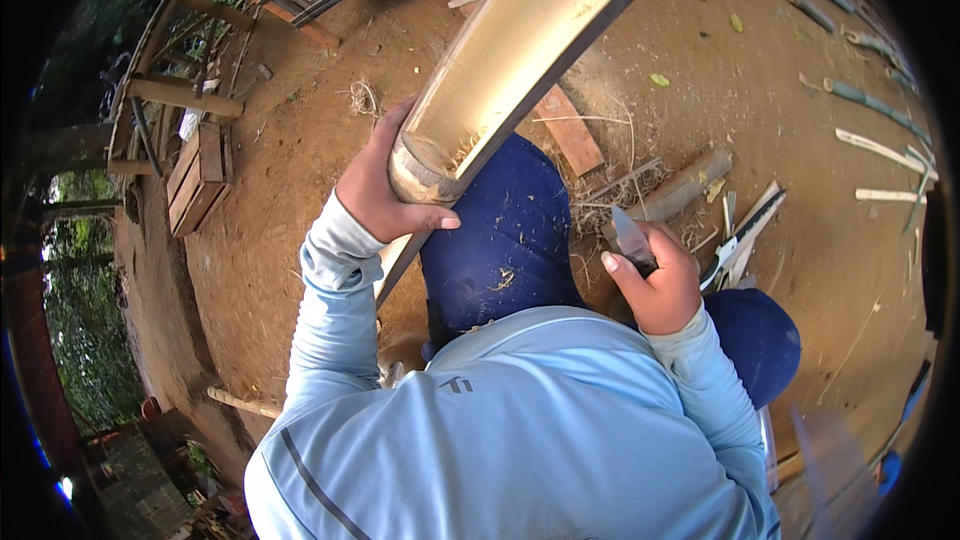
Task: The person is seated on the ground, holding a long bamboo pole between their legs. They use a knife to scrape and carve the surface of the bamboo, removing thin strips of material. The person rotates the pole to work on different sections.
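A long split bamboo culm [500,70], pale and hollow inside with a dark outer edge, slants from the upper right down across my left thigh. My left hand [385,185] is wrapped round it beside a node, the thumb lying over the near side just below the joint. Some fibres cling to the inner face by that node. Over on the right, apart from the bamboo, my right hand [660,280] is closed round a knife, whose short pointed blade [628,235] sticks up past the thumb. The knife's handle is mostly hidden in the fist.
Beyond my right hand lie a saw [745,230] and a piece of log [685,187]. A reddish plank [570,130] rests on the dirt floor among shavings. Several bamboo poles [870,105] lie at far right. A wooden crate [197,180] stands at left.
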A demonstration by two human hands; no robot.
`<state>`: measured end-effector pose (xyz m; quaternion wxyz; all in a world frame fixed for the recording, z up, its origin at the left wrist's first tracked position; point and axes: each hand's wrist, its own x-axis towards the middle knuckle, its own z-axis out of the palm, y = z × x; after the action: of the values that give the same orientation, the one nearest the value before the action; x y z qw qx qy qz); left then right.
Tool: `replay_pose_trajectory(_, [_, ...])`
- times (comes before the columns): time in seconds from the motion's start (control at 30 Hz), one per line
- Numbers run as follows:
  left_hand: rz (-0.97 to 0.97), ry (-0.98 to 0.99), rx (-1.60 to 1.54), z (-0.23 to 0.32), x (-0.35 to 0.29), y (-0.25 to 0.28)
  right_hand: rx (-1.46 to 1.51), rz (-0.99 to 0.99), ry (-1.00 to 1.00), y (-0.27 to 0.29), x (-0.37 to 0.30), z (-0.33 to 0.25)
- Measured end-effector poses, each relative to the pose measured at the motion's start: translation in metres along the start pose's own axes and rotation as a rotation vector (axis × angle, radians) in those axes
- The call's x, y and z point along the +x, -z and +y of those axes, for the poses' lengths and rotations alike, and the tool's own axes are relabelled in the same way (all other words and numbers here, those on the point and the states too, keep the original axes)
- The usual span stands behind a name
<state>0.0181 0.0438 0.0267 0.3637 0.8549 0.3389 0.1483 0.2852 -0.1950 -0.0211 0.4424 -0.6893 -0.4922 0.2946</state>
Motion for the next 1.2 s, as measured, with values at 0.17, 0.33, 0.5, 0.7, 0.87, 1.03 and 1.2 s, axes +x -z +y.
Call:
replay_pose_trajectory(0.17, [0.034, 0.101, 0.021, 0.019, -0.002, -0.001, 0.021, 0.024, -0.002, 0.036, -0.004, -0.004])
replay_pose_trajectory(0.33, [0.055, 0.096, 0.011, 0.028, -0.005, 0.001, 0.074, 0.076, -0.085, 0.087, -0.005, 0.019])
replay_pose_trajectory(0.5, [0.029, 0.11, -0.005, 0.037, -0.008, 0.002, 0.31, 0.182, -0.138, 0.117, -0.001, 0.053])
replay_pose_trajectory(0.7, [-0.051, 0.012, 0.013, 0.066, -0.002, -0.003, 0.523, 0.171, -0.192, 0.1, -0.004, 0.063])
replay_pose_trajectory(0.87, [-0.137, -0.1, 0.032, 0.08, 0.016, -0.002, 0.417, 0.092, -0.195, 0.087, -0.001, 0.062])
replay_pose_trajectory(1.03, [-0.164, -0.158, -0.046, 0.061, 0.023, -0.005, 0.406, 0.119, -0.203, 0.086, -0.013, 0.073])
replay_pose_trajectory(1.2, [-0.17, -0.203, -0.082, 0.051, 0.023, -0.008, 0.406, 0.185, -0.229, 0.089, -0.017, 0.077])
